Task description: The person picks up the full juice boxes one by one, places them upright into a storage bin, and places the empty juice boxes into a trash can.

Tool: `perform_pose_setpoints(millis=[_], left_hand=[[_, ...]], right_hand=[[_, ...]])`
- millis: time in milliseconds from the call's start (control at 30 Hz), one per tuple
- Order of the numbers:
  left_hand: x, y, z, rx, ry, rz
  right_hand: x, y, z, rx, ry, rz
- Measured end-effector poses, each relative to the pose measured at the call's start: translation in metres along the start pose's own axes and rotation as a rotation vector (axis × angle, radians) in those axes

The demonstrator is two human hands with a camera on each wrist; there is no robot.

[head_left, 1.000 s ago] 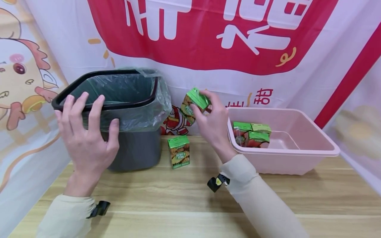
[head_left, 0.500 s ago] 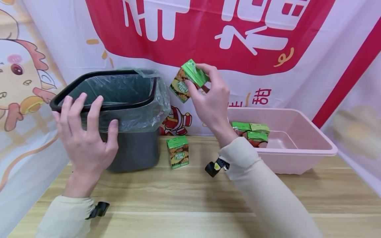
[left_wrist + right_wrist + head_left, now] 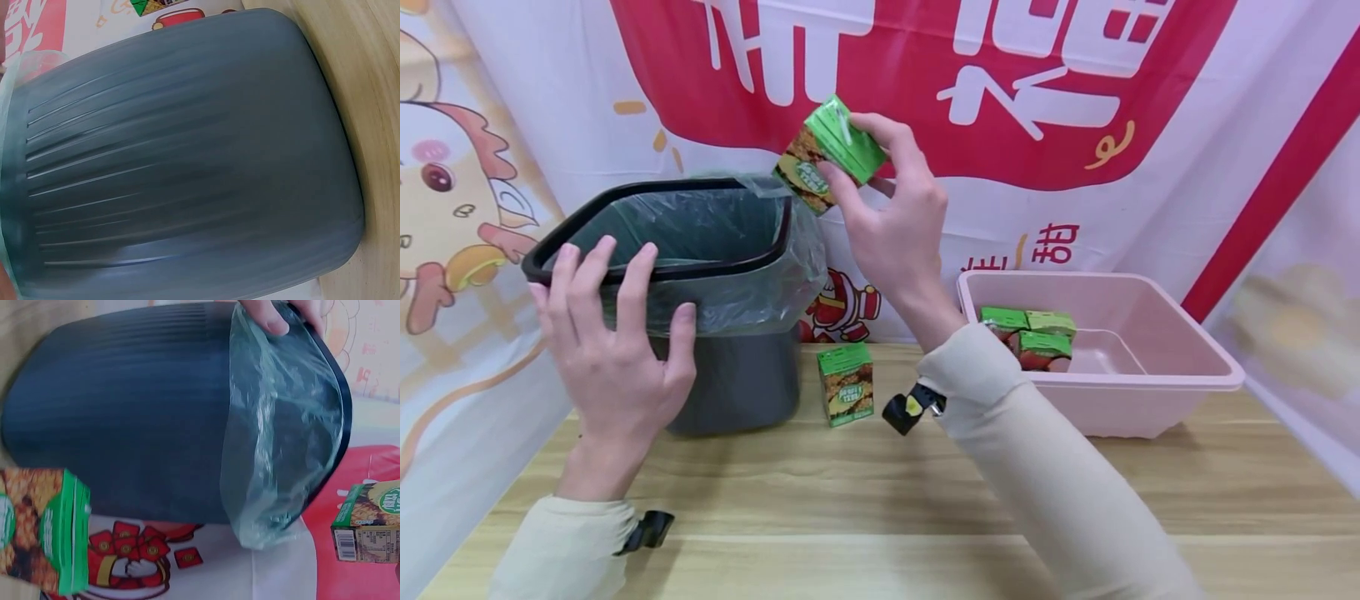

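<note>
My right hand (image 3: 898,217) pinches a small drink carton (image 3: 831,154) with a green top and a pineapple picture, thumb on its near side. The carton is tilted in the air, above the right rear corner of a grey bin (image 3: 733,379). It also shows at the right of the right wrist view. My left hand (image 3: 617,350) rests its fairly straight fingers on the bin's black front rim, thumb lower against the overhanging clear bag (image 3: 265,444). A matching carton (image 3: 846,385) stands upright on the table right of the bin. The left wrist view shows mostly bin wall (image 3: 187,156).
At the right a pink tub (image 3: 1150,408) stands on the wooden table (image 3: 820,500). Several green-topped cartons (image 3: 1045,350) with red pictures sit in its left end. A printed cloth (image 3: 895,100) hangs close behind the bin and tub.
My right hand has lifted the drink carton and carried it leftward, from above the table to the bin's right rear corner. My left hand has stayed on the rim.
</note>
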State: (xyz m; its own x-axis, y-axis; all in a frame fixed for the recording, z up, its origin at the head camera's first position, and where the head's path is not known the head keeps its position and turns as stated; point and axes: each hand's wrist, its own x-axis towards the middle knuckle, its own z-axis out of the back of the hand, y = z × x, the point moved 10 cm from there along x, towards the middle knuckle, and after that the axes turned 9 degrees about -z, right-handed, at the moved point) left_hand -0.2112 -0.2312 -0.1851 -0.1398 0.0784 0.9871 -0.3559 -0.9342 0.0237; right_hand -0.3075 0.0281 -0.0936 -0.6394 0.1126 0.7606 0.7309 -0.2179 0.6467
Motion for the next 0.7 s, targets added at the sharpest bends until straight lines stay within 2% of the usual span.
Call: perform_pose_setpoints(millis=[167, 367, 500, 700], left_hand=[[0.000, -0.001, 0.000, -0.004, -0.001, 0.004], [0.002, -0.003, 0.001, -0.005, -0.003, 0.001], [0.003, -0.004, 0.001, -0.007, -0.005, -0.002], [0.000, -0.002, 0.002, 0.000, -0.009, -0.008]], right_hand=[[-0.002, 0.006, -0.016, 0.053, 0.013, 0.042], [-0.006, 0.007, -0.041, 0.084, 0.072, 0.014], [-0.009, 0.010, -0.057, 0.059, 0.110, 0.024], [-0.014, 0.011, -0.085, -0.053, 0.209, -0.014]])
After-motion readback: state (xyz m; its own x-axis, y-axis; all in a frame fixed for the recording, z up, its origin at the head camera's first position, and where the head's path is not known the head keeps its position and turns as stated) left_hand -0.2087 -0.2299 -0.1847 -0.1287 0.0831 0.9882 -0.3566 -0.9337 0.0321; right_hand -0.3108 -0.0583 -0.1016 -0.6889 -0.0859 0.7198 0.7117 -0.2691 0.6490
